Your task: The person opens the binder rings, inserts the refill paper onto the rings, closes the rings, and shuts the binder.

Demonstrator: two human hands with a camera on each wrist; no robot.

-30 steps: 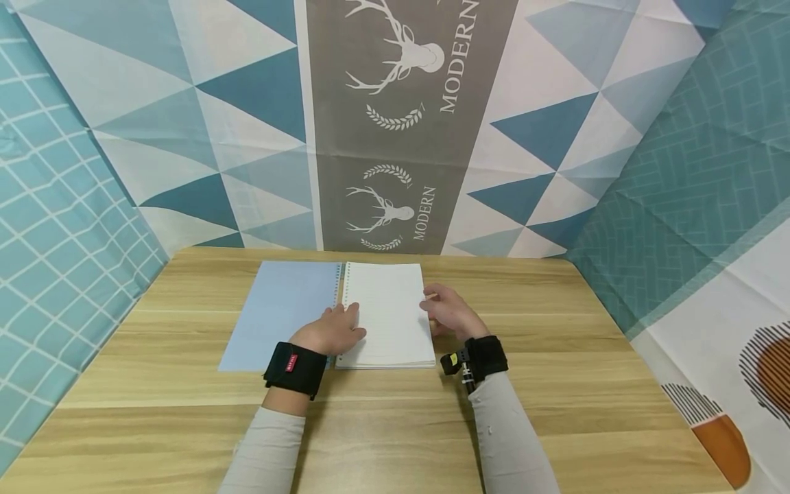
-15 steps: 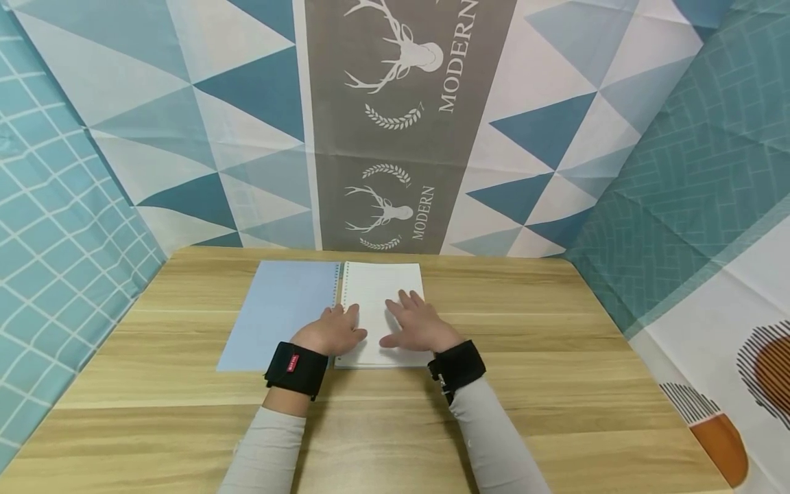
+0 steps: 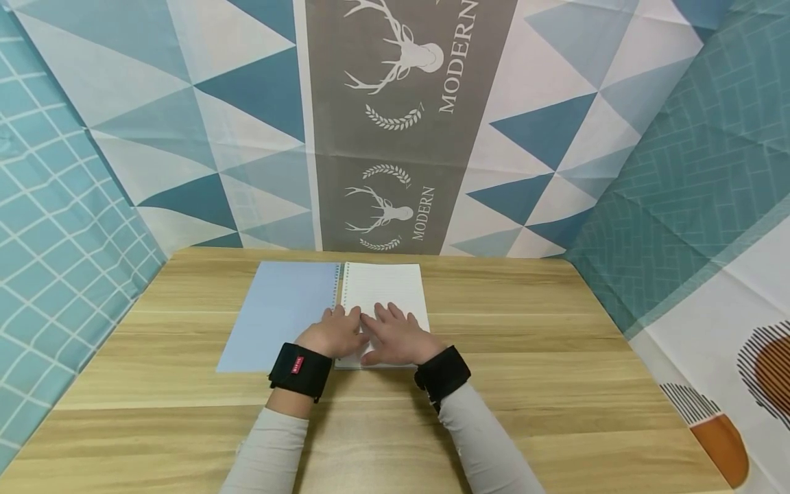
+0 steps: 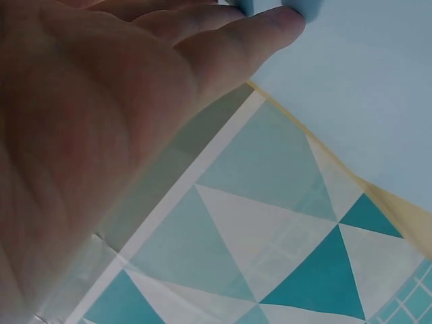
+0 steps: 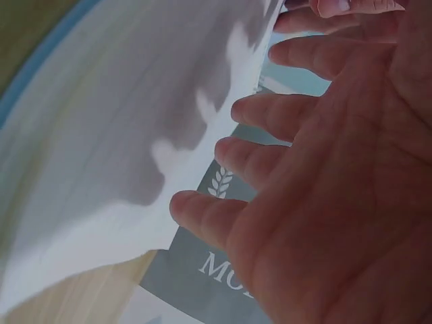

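Observation:
An open spiral notebook [image 3: 385,291] lies on the wooden table [image 3: 555,357], its light blue cover [image 3: 278,312] folded out to the left. My left hand [image 3: 336,333] rests flat near the spiral binding at the page's lower left. My right hand [image 3: 395,336] lies flat on the white lined page beside it, fingers spread and straight. The two hands almost touch. In the right wrist view the fingers [image 5: 270,115] are spread just off the white page [image 5: 121,135]. In the left wrist view the palm [image 4: 88,121] fills the frame over the blue cover [image 4: 364,81].
Patterned blue, white and grey cloth walls [image 3: 395,123] stand close behind and on both sides of the table. Bare wood shows to the left, right and front of the notebook.
My right hand has moved from the notebook's right edge onto the page, then slid left and down toward my left hand. The left hand has stayed in place.

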